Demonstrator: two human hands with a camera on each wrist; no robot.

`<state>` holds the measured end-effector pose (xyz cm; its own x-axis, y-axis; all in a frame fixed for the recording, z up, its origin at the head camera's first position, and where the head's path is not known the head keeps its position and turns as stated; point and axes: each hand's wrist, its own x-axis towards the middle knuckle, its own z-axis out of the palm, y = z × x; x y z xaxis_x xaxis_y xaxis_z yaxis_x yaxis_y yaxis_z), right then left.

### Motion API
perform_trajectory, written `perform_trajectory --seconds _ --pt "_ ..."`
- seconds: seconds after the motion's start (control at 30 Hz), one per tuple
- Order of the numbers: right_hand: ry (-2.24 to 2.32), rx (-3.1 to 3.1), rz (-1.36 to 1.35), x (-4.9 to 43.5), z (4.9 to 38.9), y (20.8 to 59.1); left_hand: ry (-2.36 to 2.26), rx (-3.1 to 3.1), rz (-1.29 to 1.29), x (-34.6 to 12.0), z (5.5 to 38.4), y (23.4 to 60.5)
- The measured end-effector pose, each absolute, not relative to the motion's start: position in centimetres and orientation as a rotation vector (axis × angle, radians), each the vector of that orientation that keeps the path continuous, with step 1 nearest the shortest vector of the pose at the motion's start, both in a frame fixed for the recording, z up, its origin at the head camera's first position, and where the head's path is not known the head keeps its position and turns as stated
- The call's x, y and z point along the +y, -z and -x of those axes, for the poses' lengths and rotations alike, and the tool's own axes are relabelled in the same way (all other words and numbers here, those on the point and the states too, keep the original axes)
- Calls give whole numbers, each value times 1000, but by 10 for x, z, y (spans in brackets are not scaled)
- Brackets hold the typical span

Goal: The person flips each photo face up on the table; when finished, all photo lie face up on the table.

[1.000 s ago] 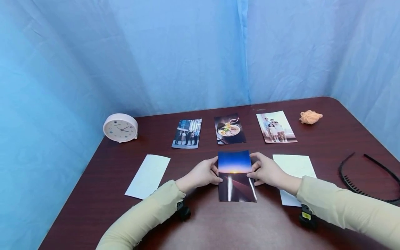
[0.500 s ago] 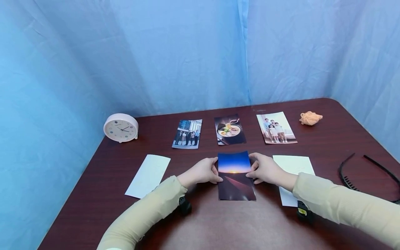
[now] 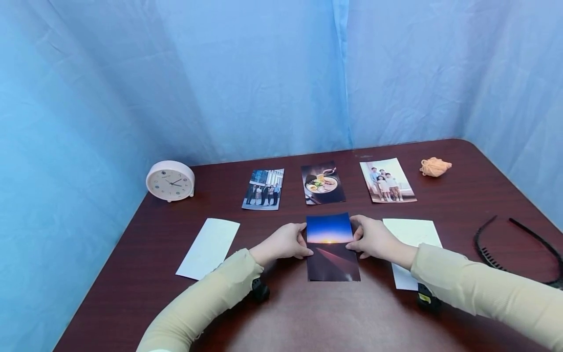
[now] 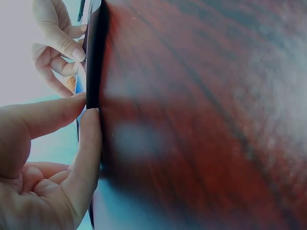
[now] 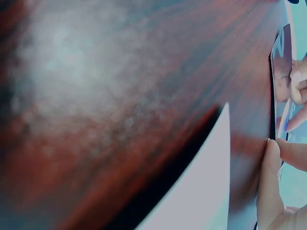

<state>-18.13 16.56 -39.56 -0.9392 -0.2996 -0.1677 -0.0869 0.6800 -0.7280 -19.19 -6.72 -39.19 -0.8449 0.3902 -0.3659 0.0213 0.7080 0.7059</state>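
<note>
A sunset photo (image 3: 331,259) with a deep blue sky and a dark road lies at the middle of the table, facing up. My left hand (image 3: 286,241) pinches its left edge between thumb and fingers. On the opposite edge, my right hand (image 3: 376,238) pinches it the same way. In the left wrist view the photo (image 4: 95,62) shows edge-on, close above the wood, with the left thumb and a finger on its rim. Part of a white card (image 3: 413,232) lies under the right forearm; another white card (image 3: 208,248) lies left of the left hand.
Behind the sunset photo lie a photo of people by a building (image 3: 263,189), a ramen photo (image 3: 323,183) and a family photo (image 3: 387,180). A round white clock (image 3: 170,181) stands back left. Peach yarn (image 3: 435,166) and a black headband (image 3: 488,256) are at the right.
The sunset photo's near edge has shifted slightly away from me, and the glare on it has mostly gone. Both hands keep their pinch, and the right forearm has moved a little left.
</note>
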Motion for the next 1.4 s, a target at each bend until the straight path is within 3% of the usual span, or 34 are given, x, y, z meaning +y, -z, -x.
perform_trajectory --seconds 0.9,1.4 --pt "1136 2757 436 203 176 372 -1030 2602 -365 -67 193 378" --pt "991 2869 557 244 162 374 -1076 2651 -578 -39 182 377"
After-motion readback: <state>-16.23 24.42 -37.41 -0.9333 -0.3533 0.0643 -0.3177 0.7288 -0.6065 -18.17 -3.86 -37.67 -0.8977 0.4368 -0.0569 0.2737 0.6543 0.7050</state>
